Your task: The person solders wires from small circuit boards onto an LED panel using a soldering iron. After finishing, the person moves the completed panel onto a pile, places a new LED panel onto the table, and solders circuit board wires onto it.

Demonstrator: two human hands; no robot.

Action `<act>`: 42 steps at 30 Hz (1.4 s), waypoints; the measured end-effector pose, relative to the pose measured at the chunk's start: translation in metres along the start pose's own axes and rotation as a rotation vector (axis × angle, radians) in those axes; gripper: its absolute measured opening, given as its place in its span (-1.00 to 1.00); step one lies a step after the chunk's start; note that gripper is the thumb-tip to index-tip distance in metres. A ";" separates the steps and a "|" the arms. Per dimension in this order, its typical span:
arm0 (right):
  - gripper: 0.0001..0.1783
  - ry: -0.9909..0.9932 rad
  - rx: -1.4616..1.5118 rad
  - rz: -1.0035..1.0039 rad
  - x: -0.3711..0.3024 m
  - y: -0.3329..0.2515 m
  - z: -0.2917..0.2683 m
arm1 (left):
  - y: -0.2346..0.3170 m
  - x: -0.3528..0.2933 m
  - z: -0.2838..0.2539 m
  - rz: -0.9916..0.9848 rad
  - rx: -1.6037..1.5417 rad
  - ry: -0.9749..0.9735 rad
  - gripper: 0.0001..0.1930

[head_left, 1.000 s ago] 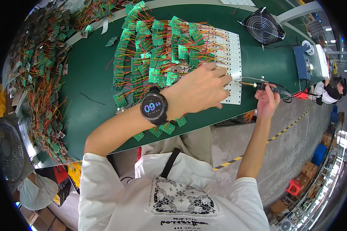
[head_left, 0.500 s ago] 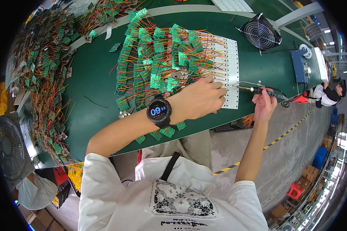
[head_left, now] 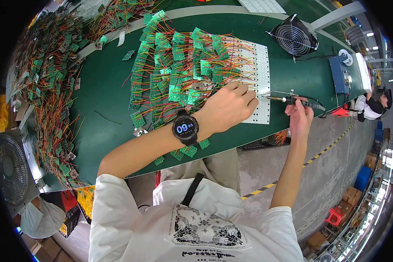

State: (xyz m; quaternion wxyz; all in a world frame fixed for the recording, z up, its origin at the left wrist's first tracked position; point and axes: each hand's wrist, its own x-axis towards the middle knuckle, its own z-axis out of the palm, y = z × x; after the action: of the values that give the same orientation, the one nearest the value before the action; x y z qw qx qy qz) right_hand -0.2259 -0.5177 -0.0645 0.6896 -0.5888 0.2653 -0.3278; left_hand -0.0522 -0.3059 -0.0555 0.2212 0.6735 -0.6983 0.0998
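My right hand (head_left: 299, 120) grips a soldering iron (head_left: 308, 104) with a thin metal tube along its shaft. The iron's tip points left, at the right part of a white perforated board (head_left: 262, 65). Over the board's near part lies my left hand (head_left: 231, 107), palm down with curled fingers close to the tip; whatever they pinch is hidden beneath them. Rows of small green circuit boards (head_left: 179, 52) with red and yellow wires cover the perforated board's left side and the table beside it. Several more green boards (head_left: 189, 151) lie under my left forearm.
A large heap of wired circuit boards (head_left: 52, 96) fills the left side. A black fan with a wire guard (head_left: 294, 37) stands at the back right, near a blue box (head_left: 339, 75) and a spool (head_left: 346, 57). Another person (head_left: 375, 105) is at far right.
My left hand and wrist have shifted slightly to the right. The soldering iron has moved a little to the left, and its tip is nearer my left fingers.
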 end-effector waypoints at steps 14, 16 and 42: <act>-0.77 -0.065 -0.061 -0.128 -0.006 0.009 -0.012 | -0.002 0.004 0.006 -0.022 0.010 -0.021 -0.80; -0.77 -0.090 -0.081 -0.124 -0.006 0.010 -0.014 | -0.002 0.005 0.006 -0.023 0.012 -0.032 -0.80; -0.77 -0.063 -0.055 -0.149 -0.006 0.009 -0.011 | 0.000 0.002 0.006 -0.030 0.013 -0.022 -0.78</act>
State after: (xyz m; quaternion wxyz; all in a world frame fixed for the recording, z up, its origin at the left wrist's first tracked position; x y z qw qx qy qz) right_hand -0.2373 -0.5193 -0.0755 0.6548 -0.6358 0.2076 -0.3521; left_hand -0.0531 -0.3107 -0.0603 0.2106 0.6864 -0.6897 0.0939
